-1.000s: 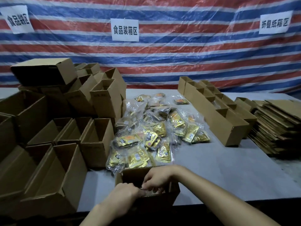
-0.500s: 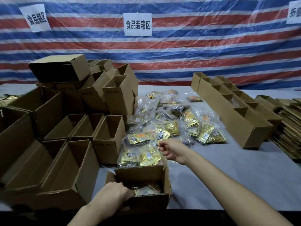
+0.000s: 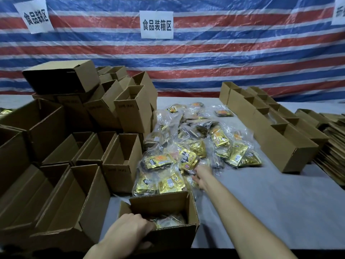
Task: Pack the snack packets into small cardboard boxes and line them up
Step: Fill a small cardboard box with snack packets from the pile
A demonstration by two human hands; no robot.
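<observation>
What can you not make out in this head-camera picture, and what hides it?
Head view:
- right hand: fingertips buried among the snack packets, so its grip is unclear.
- open box: packet count hidden by its front wall and the left hand.
- top-right sign: cut off by the frame edge.
- Packet print: too small and blurred.
- flat cardboard stack: cut by the right edge.

We see a makeshift packing workshop: white paper zone signs [image 3: 156,24] on a red-white-blue striped tarpaulin [image 3: 233,58], stacked open brown cardboard boxes [image 3: 130,116], heaped gold snack packets [image 3: 188,156].
</observation>
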